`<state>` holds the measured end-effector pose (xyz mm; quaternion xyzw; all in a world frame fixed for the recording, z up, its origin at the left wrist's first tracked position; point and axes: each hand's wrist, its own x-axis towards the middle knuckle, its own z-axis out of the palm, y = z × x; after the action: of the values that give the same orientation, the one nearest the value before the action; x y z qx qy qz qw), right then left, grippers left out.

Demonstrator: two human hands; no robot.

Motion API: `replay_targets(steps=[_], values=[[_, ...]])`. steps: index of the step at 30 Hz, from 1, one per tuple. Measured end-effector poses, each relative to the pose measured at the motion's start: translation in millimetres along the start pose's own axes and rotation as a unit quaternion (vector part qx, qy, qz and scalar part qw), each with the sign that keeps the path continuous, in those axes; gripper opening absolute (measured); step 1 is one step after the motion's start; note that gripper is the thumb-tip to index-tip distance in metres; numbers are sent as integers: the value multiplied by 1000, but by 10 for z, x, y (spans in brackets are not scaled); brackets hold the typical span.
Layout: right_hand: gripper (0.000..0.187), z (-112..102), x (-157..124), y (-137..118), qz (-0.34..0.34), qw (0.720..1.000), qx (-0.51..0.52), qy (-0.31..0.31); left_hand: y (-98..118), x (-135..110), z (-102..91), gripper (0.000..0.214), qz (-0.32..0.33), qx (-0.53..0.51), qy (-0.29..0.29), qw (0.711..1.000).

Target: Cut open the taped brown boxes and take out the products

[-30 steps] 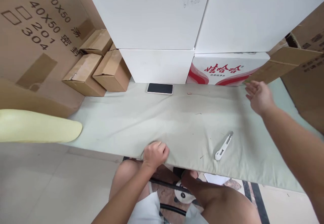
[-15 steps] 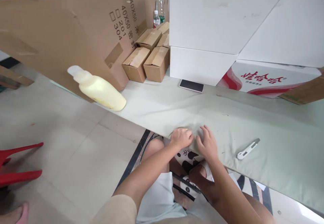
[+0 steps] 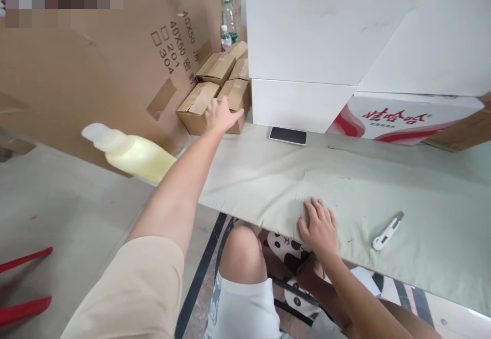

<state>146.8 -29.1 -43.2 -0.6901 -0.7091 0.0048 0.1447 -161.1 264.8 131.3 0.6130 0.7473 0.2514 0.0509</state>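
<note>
While its fingers reach forward, loosely spread and closed on nothing, the left hand hangs over the top edge of a small cardboard box; whether the fingertips touch the cardboard I cannot tell. A second small box sits just beside it, at 3 o'clock from the first, and more are stacked behind. The right hand lies palm down, fingers fanned wide and holding nothing, pressed flat on the pale green cloth near its near edge.

Out from the right hand, a white utility knife rests on the cloth at 3 o'clock, well apart, and a dark phone lies at 11 o'clock against the white cartons. A red-printed carton stands at 1 o'clock. Below the left forearm, at 8 o'clock from that hand, a pale yellow bottle lies on its side by a big cardboard sheet.

As things stand, the cloth lies spread and fairly smooth, the knife lies unused, and no box is gripped or lifted.
</note>
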Motion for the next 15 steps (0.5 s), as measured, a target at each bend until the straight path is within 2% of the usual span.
replay_targets(steps=[3, 6, 10, 15], values=[[44, 18, 10, 11, -7, 1000, 5, 7, -80, 246, 137, 75, -69, -9, -27, 997], [43, 29, 12, 19, -4, 1000, 11, 8, -131, 308, 293, 77, -118, -65, -33, 990], [44, 28, 19, 20, -6, 1000, 14, 7, -124, 241, 345, 75, -140, -86, -21, 986], [43, -44, 54, -6, 1, 1000, 25, -1, -105, -29, 214, 73, -137, -96, -38, 985]])
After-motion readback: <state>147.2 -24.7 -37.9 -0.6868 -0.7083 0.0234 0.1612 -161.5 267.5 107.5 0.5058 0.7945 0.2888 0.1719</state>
